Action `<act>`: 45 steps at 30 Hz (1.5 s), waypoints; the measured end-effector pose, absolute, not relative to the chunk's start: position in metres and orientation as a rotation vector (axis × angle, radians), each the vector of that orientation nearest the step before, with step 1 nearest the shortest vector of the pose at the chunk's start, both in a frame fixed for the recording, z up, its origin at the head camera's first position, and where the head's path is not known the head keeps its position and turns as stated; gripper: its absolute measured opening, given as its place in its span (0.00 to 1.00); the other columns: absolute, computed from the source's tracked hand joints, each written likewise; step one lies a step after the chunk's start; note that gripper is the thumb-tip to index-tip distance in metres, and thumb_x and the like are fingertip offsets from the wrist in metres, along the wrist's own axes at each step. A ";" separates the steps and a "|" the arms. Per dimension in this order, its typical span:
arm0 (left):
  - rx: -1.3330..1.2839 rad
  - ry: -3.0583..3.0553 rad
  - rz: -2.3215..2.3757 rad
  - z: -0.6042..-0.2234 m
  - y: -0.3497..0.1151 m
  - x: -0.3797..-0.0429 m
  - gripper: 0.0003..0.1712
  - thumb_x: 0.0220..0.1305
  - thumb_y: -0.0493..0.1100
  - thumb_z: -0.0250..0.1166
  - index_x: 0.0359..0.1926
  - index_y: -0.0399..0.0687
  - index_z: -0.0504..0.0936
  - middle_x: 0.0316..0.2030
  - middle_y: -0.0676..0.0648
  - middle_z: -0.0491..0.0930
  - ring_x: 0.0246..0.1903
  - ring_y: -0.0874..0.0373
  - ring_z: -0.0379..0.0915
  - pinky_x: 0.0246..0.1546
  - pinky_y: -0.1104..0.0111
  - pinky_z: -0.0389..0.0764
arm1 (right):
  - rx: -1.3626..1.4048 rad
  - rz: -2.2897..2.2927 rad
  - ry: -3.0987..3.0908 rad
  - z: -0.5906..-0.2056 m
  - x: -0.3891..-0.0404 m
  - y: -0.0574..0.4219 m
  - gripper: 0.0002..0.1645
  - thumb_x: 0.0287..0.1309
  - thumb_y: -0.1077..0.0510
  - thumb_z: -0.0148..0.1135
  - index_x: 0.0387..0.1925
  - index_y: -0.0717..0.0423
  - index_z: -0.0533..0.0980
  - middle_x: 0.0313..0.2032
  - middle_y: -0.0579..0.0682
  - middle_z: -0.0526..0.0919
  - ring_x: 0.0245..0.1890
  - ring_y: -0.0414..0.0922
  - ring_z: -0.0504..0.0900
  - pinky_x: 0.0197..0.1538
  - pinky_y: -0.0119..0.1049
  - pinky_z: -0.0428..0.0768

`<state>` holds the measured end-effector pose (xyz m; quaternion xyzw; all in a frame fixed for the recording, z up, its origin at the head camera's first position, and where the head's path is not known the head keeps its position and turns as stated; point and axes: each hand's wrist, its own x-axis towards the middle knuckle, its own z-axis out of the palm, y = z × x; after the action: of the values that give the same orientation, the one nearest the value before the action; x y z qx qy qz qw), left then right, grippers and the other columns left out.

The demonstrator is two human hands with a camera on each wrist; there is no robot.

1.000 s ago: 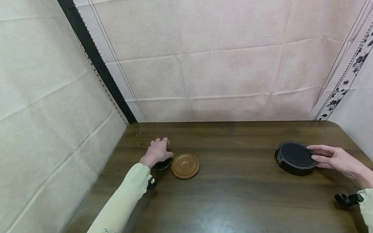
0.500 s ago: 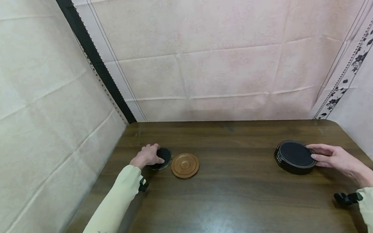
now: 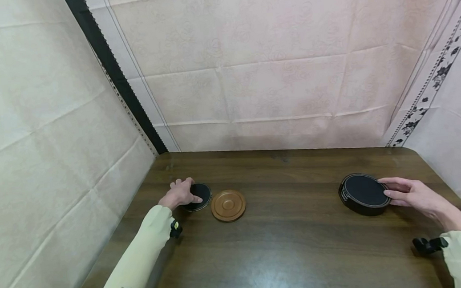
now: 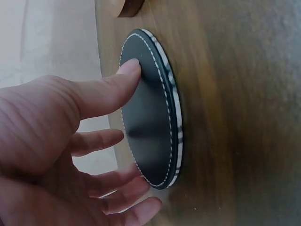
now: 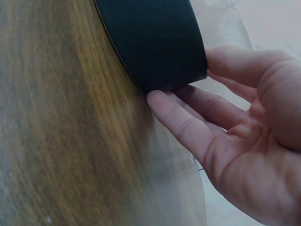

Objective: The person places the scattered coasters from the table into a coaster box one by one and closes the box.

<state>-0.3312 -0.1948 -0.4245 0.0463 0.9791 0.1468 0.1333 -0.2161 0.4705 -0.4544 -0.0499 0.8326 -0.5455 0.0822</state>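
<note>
A black round coaster (image 3: 202,193) with white stitching round its rim lies flat at the left of the table. Over its near-left side reaches my left hand (image 3: 179,194), fingers spread and loosely bent. In the left wrist view the thumb is above or on the coaster's face; contact is unclear. Just right of it sits a brown disc-shaped coaster (image 3: 228,205) with raised rings. On the right stands a thick black round holder (image 3: 364,191) with a flat dark top. My right hand (image 3: 423,197) touches its right side with nearly straight fingers, thumb at the upper rim.
The brown wood-grain table (image 3: 285,242) ends at a back edge against a pale cloth wall (image 3: 270,83). More cloth hangs at left and right. A black wrist device (image 3: 430,245) sits by my right cuff.
My left hand has drawn back left from over the black coaster, uncovering more of it, and now barely moves. The right hand and the black holder have stayed put.
</note>
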 end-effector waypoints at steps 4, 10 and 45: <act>0.096 2.866 0.425 -0.426 -0.200 -0.332 0.48 0.54 0.57 0.74 0.69 0.42 0.64 0.59 0.28 0.62 0.57 0.35 0.54 0.54 0.44 0.70 | -0.133 -1.601 2.504 -0.454 -0.217 0.470 0.33 0.66 0.58 0.61 0.67 0.66 0.62 0.46 0.20 0.76 0.44 0.28 0.82 0.44 0.31 0.84; 0.069 2.937 0.407 -0.420 -0.202 -0.330 0.45 0.55 0.57 0.73 0.67 0.41 0.66 0.57 0.28 0.62 0.55 0.35 0.54 0.51 0.46 0.70 | -0.134 -1.584 2.519 -0.454 -0.218 0.471 0.33 0.66 0.57 0.61 0.67 0.65 0.63 0.46 0.20 0.76 0.44 0.28 0.82 0.44 0.31 0.84; 0.483 2.905 0.675 -0.350 -0.181 -0.317 0.08 0.69 0.39 0.58 0.48 0.47 0.77 0.44 0.40 0.82 0.42 0.48 0.77 0.44 0.56 0.77 | -0.126 -1.601 2.503 -0.453 -0.216 0.470 0.31 0.66 0.58 0.61 0.66 0.64 0.64 0.46 0.21 0.77 0.44 0.29 0.82 0.43 0.31 0.84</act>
<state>-0.3175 -0.1810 -0.3501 0.1596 0.9597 0.2231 0.0601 -0.2164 0.4705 -0.4534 -0.0423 0.8387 -0.5364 0.0838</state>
